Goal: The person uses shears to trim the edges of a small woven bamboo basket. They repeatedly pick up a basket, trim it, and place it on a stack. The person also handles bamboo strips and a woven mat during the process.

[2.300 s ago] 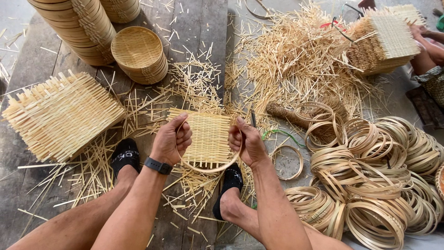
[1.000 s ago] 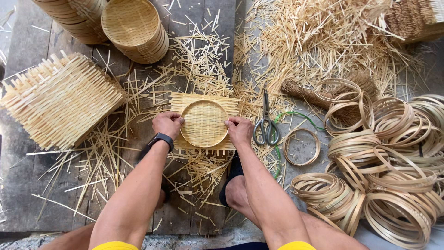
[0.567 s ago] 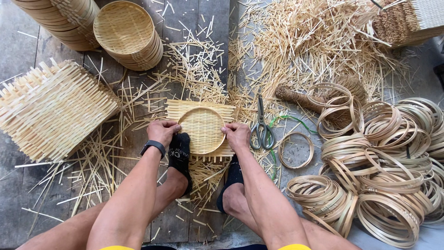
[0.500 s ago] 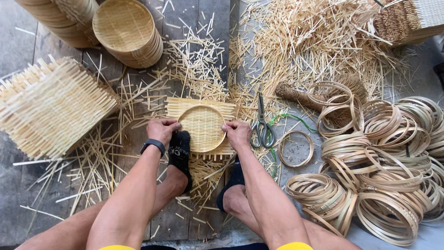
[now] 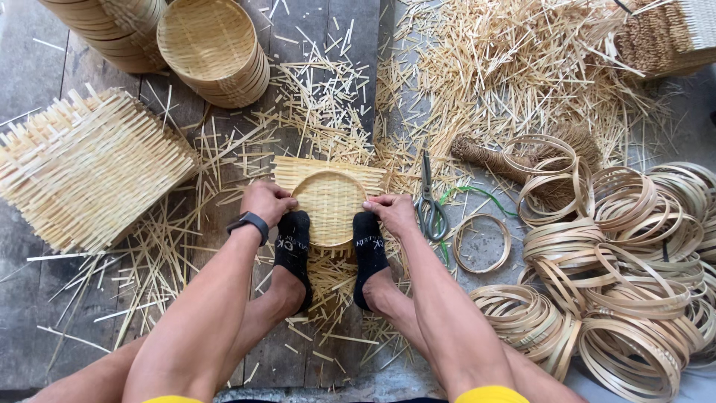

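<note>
A square woven bamboo mat (image 5: 328,195) was pressed flat on the planks between the left hand (image 5: 266,203) and right hand (image 5: 393,213), a round bamboo hoop (image 5: 329,176) seated upon it, gripped at both sides.

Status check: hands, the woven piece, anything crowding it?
Left hand and right hand grip the hoop on the woven mat. Feet pin its near edge. Scissors lie right, clear.

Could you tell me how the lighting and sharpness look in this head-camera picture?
Head view: soft, even daylight, no hard shadows or glare; the hands, left and right, and the woven bamboo mat are sharp; the bamboo rings at right look brighter, slightly bent by wide-angle distortion.
</note>
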